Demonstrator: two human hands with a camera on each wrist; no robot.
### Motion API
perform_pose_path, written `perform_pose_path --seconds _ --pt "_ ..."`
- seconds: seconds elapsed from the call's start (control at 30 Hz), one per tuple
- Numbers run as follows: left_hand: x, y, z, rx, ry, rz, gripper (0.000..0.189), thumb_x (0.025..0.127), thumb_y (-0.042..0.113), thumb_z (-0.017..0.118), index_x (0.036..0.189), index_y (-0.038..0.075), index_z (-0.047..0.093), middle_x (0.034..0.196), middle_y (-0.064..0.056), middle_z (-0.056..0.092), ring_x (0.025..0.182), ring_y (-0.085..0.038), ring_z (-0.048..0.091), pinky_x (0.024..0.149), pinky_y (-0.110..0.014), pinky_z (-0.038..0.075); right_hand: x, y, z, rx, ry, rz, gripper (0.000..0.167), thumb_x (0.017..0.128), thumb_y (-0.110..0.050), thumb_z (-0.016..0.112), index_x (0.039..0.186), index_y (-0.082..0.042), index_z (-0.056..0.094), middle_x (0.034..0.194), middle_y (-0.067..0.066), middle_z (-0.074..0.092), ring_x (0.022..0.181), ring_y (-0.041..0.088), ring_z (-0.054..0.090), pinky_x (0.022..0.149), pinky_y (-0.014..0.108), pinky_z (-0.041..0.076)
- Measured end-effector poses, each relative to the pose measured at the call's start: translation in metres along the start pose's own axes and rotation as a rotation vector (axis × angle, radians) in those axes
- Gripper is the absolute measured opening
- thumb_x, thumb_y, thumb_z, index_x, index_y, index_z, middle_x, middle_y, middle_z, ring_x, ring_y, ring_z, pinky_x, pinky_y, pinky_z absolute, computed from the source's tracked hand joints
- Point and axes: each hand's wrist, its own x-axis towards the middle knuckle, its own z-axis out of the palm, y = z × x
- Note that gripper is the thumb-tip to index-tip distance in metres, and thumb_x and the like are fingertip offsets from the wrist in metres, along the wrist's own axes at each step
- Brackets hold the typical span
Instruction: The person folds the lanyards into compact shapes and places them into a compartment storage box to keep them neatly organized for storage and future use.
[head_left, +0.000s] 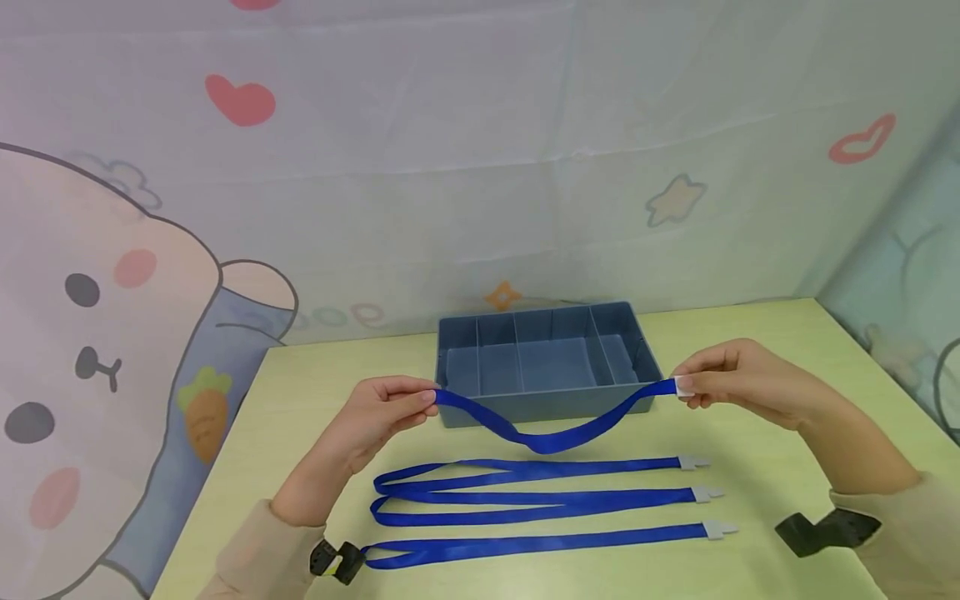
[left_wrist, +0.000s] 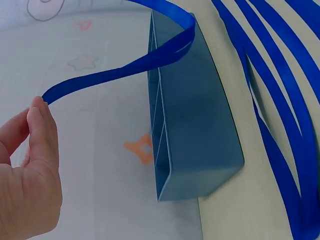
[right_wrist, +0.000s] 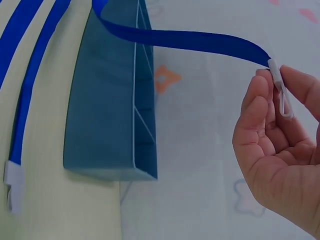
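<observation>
Blue lanyard [head_left: 551, 440] sags between two pinching hands

From my end of the feed, I see the left hand [head_left: 386, 417] nearly closed at the tips, thumb and fingers pinching one end of the blue strap. The right hand [head_left: 750, 387] has its thumb and forefinger pressed together on the white clip [right_wrist: 275, 77] at the other end; its remaining fingers curl loosely. The strap droops in the air between them, and in my head view it crosses the front wall of a blue-grey tray [head_left: 555, 407].

That tray, split by partitions, stands towards the back of a pale yellow-green desk [head_left: 337, 358]. Nearer the person, three more lanyards [head_left: 637, 498] lie in rows, white clips to the right. Behind the desk I have a pale cloth backdrop [head_left: 465, 183] printed with hearts, stars and a big cartoon animal on the left. Black devices [head_left: 828, 532] sit at both beige sleeves.
</observation>
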Motion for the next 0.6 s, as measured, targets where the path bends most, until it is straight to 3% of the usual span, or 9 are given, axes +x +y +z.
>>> perform_pose_path --seconds 0.2,0.6 --pt "0.003 0.005 0.016 -0.05 -0.032 -0.005 0.034 0.092 0.0 0.056 0.12 -0.018 0.05 0.09 -0.004 0.066 0.081 -0.01 0.067 0.076 -0.019 0.052 0.008 -0.009 0.009 0.044 -0.033 -0.003 0.022 0.093 -0.003 0.055 0.098 -0.015 0.072 0.085 0.001 0.067 0.076 0.016 0.061 0.072 0.027 0.054" --pt "0.012 0.006 0.045 0.047 -0.03 0.009 0.03 0.091 0.004 0.058 0.117 -0.012 0.057 0.104 -0.014 0.065 0.087 -0.015 0.067 0.081 -0.024 0.052 0.023 -0.023 0.027 0.138 -0.134 -0.04 0.019 0.093 -0.004 0.055 0.098 -0.011 0.072 0.084 0.001 0.065 0.074 0.016 0.061 0.073 0.029 0.054"
